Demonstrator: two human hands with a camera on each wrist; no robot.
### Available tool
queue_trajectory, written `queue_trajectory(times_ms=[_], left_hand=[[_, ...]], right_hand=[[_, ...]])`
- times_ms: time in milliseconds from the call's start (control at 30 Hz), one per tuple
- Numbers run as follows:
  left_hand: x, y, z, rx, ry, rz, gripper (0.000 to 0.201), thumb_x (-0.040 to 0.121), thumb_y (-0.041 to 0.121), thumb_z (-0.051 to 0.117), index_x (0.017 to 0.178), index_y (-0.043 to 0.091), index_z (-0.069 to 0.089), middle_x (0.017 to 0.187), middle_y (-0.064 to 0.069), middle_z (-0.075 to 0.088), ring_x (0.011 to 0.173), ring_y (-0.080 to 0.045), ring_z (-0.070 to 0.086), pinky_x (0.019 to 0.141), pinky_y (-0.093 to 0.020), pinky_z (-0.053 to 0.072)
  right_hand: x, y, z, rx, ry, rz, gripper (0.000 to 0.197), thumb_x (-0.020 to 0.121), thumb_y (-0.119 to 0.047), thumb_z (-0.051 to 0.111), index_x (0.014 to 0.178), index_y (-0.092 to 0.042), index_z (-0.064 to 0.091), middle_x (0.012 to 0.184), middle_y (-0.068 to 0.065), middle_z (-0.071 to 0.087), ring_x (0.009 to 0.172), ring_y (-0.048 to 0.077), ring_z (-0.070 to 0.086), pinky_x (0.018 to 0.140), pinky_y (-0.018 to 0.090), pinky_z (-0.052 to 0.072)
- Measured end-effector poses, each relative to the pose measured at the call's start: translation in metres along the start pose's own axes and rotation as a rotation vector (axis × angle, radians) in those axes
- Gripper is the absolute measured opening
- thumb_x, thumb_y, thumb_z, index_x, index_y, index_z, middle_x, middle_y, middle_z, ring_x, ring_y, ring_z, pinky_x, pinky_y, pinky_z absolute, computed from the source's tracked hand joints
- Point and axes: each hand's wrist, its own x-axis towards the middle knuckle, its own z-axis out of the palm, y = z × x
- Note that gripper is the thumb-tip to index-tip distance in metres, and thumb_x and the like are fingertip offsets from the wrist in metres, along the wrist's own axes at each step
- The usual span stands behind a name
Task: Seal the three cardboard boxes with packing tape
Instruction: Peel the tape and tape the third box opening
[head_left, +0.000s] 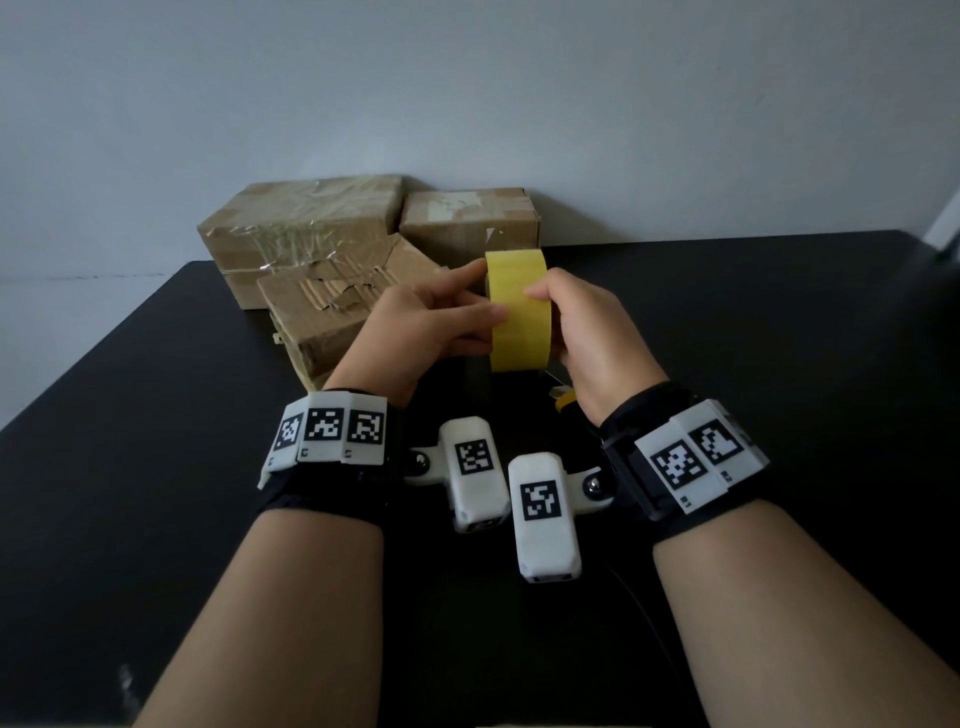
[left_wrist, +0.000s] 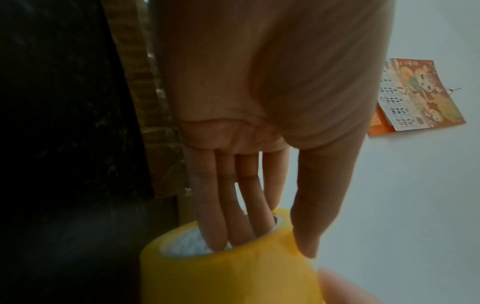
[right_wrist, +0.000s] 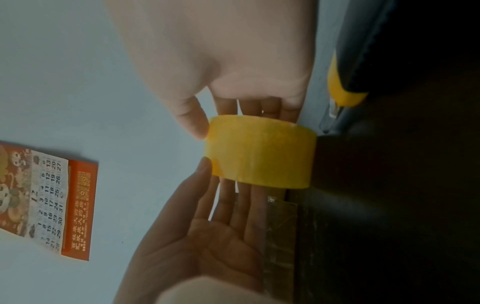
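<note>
Three cardboard boxes grouped at far edge of black table, old torn tape only, none freshly sealed. Yellow packing tape roll aloft between left hand and right hand, fingers curled round it, no strip pulled yet. Probably all sealing outstanding.

Three boxes sit beyond the left hand. One tape roll is between the two hands, the right hand on its far side. One knife lies under the right hand; one calendar hangs beyond the hands.
</note>
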Motion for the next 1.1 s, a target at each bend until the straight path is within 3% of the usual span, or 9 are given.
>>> queue_trajectory(times_ms=[167,233,300,433,633,700,767,933,1100], left_hand=[[-0.0031,0.0006,-0.0033,0.027,-0.046,-0.021,0.06,0.08,-0.004,0.068,0.136,0.012,0.053,0.073,0.004,0.067,0.076,-0.01,0.068,0.072,-0.022,0.055],[-0.0037,0.0008,-0.0031,0.016,-0.041,-0.018,0.06,0.08,-0.004,0.068,0.136,0.011,0.053,0.074,0.0,0.065,0.075,-0.012,0.068,0.072,-0.022,0.055],[-0.0036,0.0001,-0.0019,0.005,-0.03,-0.014,0.06,0.08,-0.003,0.068,0.137,0.01,0.052,0.073,-0.002,0.064,0.073,-0.012,0.068,0.071,-0.022,0.055],[-0.0017,-0.0018,-0.0012,-0.013,-0.009,-0.003,0.061,0.08,-0.003,0.068,0.137,0.007,0.05,0.07,0.001,0.067,0.072,-0.013,0.068,0.07,-0.023,0.056],[-0.002,0.0001,-0.001,-0.011,-0.027,0.0,0.059,0.079,-0.003,0.068,0.135,0.007,0.053,0.072,-0.002,0.063,0.072,-0.013,0.067,0.071,-0.024,0.057],[-0.0019,-0.0002,-0.0011,-0.008,-0.031,-0.002,0.06,0.078,-0.003,0.069,0.135,0.007,0.053,0.072,-0.003,0.062,0.072,-0.013,0.067,0.071,-0.024,0.057],[-0.0013,-0.001,-0.0012,-0.013,-0.029,-0.004,0.061,0.078,-0.004,0.068,0.136,0.007,0.052,0.073,-0.004,0.061,0.071,-0.012,0.067,0.069,-0.022,0.056],[-0.0002,-0.003,-0.002,0.0,-0.03,0.001,0.062,0.079,-0.002,0.069,0.137,0.008,0.051,0.071,-0.002,0.062,0.071,-0.012,0.068,0.069,-0.022,0.055],[0.003,-0.0052,-0.0009,-0.012,0.02,0.028,0.053,0.083,0.001,0.067,0.134,0.007,0.054,0.065,0.004,0.066,0.072,-0.012,0.069,0.07,-0.023,0.056]], right_hand=[[-0.0006,0.0,0.0001,0.033,-0.009,0.015,0.04,0.065,-0.035,0.059,0.099,-0.016,0.07,0.117,0.017,0.066,0.11,0.035,0.062,0.103,0.056,0.047],[0.0014,0.0008,-0.0009,0.026,-0.01,0.004,0.033,0.063,-0.031,0.058,0.089,-0.014,0.067,0.116,0.019,0.065,0.112,0.038,0.06,0.104,0.058,0.045],[0.003,0.0018,-0.0015,-0.012,-0.014,-0.025,0.023,0.06,-0.026,0.056,0.079,-0.014,0.061,0.102,0.016,0.062,0.108,0.039,0.059,0.104,0.06,0.043],[0.0041,0.0029,-0.0015,-0.062,-0.038,-0.062,0.015,0.057,-0.018,0.053,0.071,-0.016,0.059,0.088,0.01,0.056,0.094,0.035,0.056,0.09,0.053,0.047],[0.0018,0.0014,-0.001,-0.029,0.002,-0.041,0.02,0.075,-0.03,0.058,0.086,-0.015,0.066,0.101,0.013,0.062,0.113,0.04,0.06,0.101,0.057,0.047],[0.0019,0.0008,-0.0003,-0.02,0.009,-0.029,0.03,0.068,-0.034,0.058,0.09,-0.016,0.068,0.109,0.016,0.065,0.112,0.038,0.061,0.101,0.058,0.047],[0.0029,0.0007,-0.0004,-0.015,0.003,-0.031,0.034,0.063,-0.033,0.057,0.088,-0.011,0.065,0.106,0.016,0.063,0.113,0.042,0.059,0.102,0.061,0.045],[0.0043,0.0007,-0.0022,-0.058,-0.009,-0.059,0.022,0.057,-0.022,0.053,0.078,-0.014,0.054,0.095,0.013,0.054,0.113,0.047,0.055,0.103,0.063,0.042],[0.006,0.0028,-0.001,-0.083,-0.017,-0.066,0.019,0.058,-0.021,0.053,0.075,-0.014,0.059,0.094,0.014,0.057,0.108,0.045,0.058,0.099,0.059,0.044]])
